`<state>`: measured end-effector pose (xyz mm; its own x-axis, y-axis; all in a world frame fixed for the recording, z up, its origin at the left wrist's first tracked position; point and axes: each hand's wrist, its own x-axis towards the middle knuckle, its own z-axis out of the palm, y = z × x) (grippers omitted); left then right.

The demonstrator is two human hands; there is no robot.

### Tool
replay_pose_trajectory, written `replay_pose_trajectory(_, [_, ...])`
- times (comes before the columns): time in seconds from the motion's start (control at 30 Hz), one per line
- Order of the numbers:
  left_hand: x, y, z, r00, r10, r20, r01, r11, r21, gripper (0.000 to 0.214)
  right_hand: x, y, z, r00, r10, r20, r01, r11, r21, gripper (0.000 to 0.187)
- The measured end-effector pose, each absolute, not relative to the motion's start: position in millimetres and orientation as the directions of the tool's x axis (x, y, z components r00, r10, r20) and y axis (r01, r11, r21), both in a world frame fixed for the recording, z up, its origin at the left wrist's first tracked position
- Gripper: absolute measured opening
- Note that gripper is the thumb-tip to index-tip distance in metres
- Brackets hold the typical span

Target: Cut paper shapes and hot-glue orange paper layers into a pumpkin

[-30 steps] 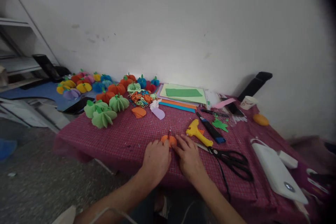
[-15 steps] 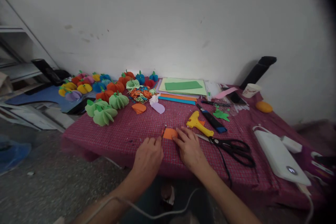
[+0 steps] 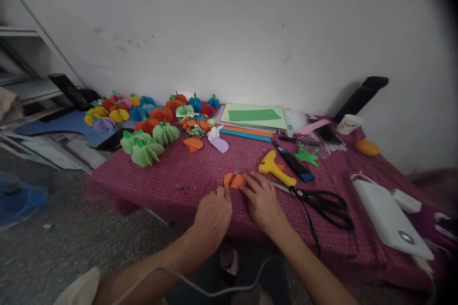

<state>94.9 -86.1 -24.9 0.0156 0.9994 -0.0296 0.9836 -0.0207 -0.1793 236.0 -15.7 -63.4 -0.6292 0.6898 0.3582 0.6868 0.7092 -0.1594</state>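
Observation:
Between my hands, flat on the table near its front edge, lies an orange paper piece [image 3: 237,180]. A slanted dark line crosses it, and its left part is rounded. My left hand [image 3: 214,209] is closed, its fingertips pressed together at the lower left edge of the paper. My right hand [image 3: 263,200] rests at the right edge with fingers outstretched, the thumb and forefinger tips touching the paper. Just right of it are black-handled scissors [image 3: 324,205] and a yellow glue gun [image 3: 275,167]. A stack of orange cutouts [image 3: 193,144] lies farther back, beside a lilac cutout [image 3: 219,144].
Several paper pumpkins [image 3: 147,152] stand at the back left beside a heap of paper shreds [image 3: 196,125]. Coloured sheets [image 3: 255,115] lie along the wall. A utility knife [image 3: 295,164], a white power bank [image 3: 391,219] and a paper cup [image 3: 348,125] occupy the right side.
My left fingers have shifted from the orange paper's left side to its lower edge, uncovering its rounded left part. My right hand stays at the right edge. The view has shifted slightly.

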Motion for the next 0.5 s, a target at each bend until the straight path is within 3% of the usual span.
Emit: replay_pose_trajectory(0.5, [72.9, -102.3, -23.1, 0.013, 0.999, -0.041, 0.982, -0.021, -0.188, 0.042, 236.7, -15.4, -63.2, -0.638, 0.68, 0.361, 0.673, 0.72, -0.169, 0.038])
